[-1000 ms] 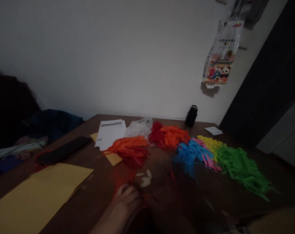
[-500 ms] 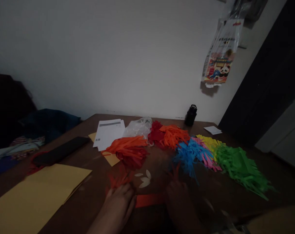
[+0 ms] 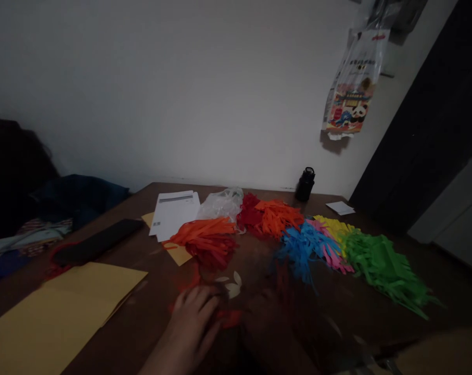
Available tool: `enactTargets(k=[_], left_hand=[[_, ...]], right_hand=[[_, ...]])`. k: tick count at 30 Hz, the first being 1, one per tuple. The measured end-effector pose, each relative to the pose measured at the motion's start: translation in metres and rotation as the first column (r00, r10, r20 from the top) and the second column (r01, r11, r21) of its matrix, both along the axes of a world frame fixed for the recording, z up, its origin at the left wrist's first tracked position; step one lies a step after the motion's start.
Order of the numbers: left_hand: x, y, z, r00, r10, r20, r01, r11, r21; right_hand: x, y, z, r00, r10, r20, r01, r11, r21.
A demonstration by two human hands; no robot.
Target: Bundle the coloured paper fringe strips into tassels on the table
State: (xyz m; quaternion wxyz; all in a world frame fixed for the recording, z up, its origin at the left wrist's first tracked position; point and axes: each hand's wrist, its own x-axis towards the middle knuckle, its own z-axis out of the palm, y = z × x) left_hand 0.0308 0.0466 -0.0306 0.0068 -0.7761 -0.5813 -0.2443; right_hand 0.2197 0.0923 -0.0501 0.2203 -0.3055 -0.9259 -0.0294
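Note:
Low in front of me lies a strip of orange fringed paper (image 3: 231, 318), its solid band stretched between my two hands. My left hand (image 3: 196, 312) has its fingers bent over the left end, and blurred orange fringe shows above the knuckles. My right hand (image 3: 263, 312) is in deep shadow at the other end, with dim reddish fringe beyond it; its fingers are closed but hard to make out. Just past the hands is a bundle of orange and red paper fringe (image 3: 208, 239).
Red and orange fringe (image 3: 278, 219), blue fringe (image 3: 304, 245) and green fringe (image 3: 387, 271) extend rightward. A clear plastic bag (image 3: 220, 203), white papers (image 3: 175, 211) and black bottle (image 3: 305, 185) stand behind. Tan sheets (image 3: 64, 307) and a dark flat object (image 3: 99, 242) lie left.
My right hand has moved left toward my left hand, and the orange band between them shows shorter. My left hand has shifted slightly up and right.

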Motion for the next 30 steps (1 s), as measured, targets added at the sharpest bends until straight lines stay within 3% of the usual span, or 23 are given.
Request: enactTargets(k=[2, 6, 9, 17, 25, 30], left_hand=[[0.0, 0.0, -0.007, 0.995, -0.098, -0.022, 0.099, 0.991, 0.091], [-0.001, 0.007, -0.024, 0.979, -0.188, -0.082, 0.196, 0.975, 0.108], [-0.001, 0.007, -0.025, 0.983, -0.173, -0.057, 0.179, 0.978, 0.11], [-0.001, 0.0, -0.009, 0.979, -0.204, 0.023, 0.203, 0.978, 0.037], [-0.01, 0.0, -0.019, 0.983, -0.17, 0.066, 0.171, 0.985, -0.005], [-0.011, 0.002, -0.024, 0.996, -0.068, 0.057, 0.072, 0.995, -0.075]], right_hand=[[0.0, 0.0, 0.001, 1.0, -0.018, 0.01, 0.018, 1.0, -0.014], [-0.001, -0.004, 0.006, 0.999, -0.014, 0.037, 0.015, 0.999, -0.031], [-0.003, -0.003, 0.008, 0.998, 0.011, 0.058, -0.009, 1.0, -0.03], [-0.002, 0.004, 0.002, 0.997, 0.025, 0.067, -0.025, 1.0, -0.003], [0.029, 0.011, -0.015, 1.0, -0.02, 0.022, 0.019, 0.999, 0.031], [0.047, 0.018, -0.029, 0.986, -0.147, -0.079, 0.154, 0.984, 0.09]])
